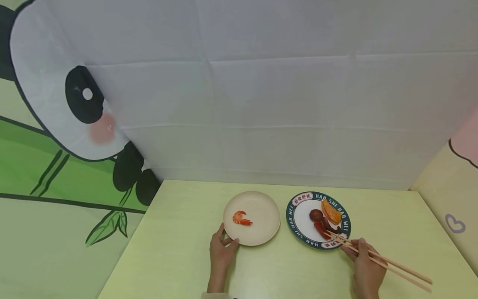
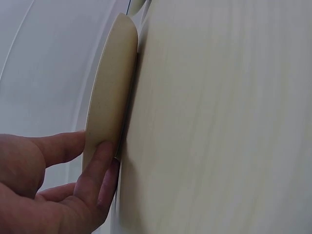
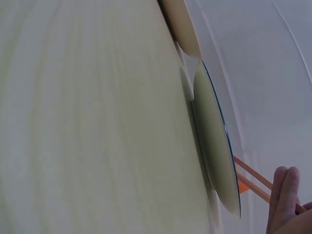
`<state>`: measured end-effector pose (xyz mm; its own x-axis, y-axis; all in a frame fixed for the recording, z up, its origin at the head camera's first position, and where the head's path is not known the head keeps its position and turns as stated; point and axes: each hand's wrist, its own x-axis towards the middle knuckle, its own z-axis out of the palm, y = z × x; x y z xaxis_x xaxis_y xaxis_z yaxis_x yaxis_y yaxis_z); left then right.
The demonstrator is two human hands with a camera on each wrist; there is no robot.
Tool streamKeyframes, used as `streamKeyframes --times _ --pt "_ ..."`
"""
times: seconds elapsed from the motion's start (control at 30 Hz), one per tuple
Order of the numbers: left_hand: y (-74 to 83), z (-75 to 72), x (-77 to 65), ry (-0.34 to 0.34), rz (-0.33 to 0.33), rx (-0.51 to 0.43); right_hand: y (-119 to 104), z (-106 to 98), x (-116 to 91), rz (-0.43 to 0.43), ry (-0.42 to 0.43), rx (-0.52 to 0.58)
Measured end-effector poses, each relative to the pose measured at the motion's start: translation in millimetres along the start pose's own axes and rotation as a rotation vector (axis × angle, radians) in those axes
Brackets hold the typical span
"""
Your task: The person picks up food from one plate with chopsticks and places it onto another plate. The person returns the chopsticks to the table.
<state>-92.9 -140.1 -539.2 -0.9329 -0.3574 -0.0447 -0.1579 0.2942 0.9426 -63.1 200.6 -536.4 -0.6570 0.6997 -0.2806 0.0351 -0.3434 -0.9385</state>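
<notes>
The rim of the beige plate [image 1: 261, 232] is pinched by the left grip [image 1: 223, 251], and the chopsticks [image 1: 405, 268] are grasped by the right grip [image 1: 366, 268]. Their tips are held at the red piece [image 1: 320, 229] on the lower part of the patterned plate [image 1: 301, 219], where a round brown piece [image 1: 316, 215], a golden piece [image 1: 330, 211] and a dark curved piece [image 1: 331, 226] are also gathered. A shrimp [image 1: 242, 219] is carried by the beige plate; both plates are set on the counter [image 1: 168, 257].

The red piece is judged light and smooth, likely to roll or slip between thin wooden tips, and best taken across its middle. The beige plate looks stiff and is well steadied by its raised rim.

Whether the red piece is pinched or merely touched cannot be told. The food is hidden by the plates' sides in both wrist views, and the right grip is cut off in its own.
</notes>
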Motion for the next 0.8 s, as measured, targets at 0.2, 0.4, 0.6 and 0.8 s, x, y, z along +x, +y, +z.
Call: streamKeyframes --times 0.2,0.4,0.6,0.8 --pt "0.9 -0.1 0.1 0.002 0.004 0.004 -5.4 -4.2 -4.3 0.024 -0.003 -0.011" --pt "1.0 0.3 0.7 0.003 0.008 -0.004 -8.5 -2.0 -6.5 0.021 -0.014 -0.006" --pt "0.8 0.7 -0.1 -0.001 0.013 -0.007 -8.7 1.0 -7.0 0.016 -0.009 0.064" --pt "0.4 1.2 -0.9 0.004 0.008 -0.006 -8.8 4.4 -10.1 0.012 -0.035 0.038"
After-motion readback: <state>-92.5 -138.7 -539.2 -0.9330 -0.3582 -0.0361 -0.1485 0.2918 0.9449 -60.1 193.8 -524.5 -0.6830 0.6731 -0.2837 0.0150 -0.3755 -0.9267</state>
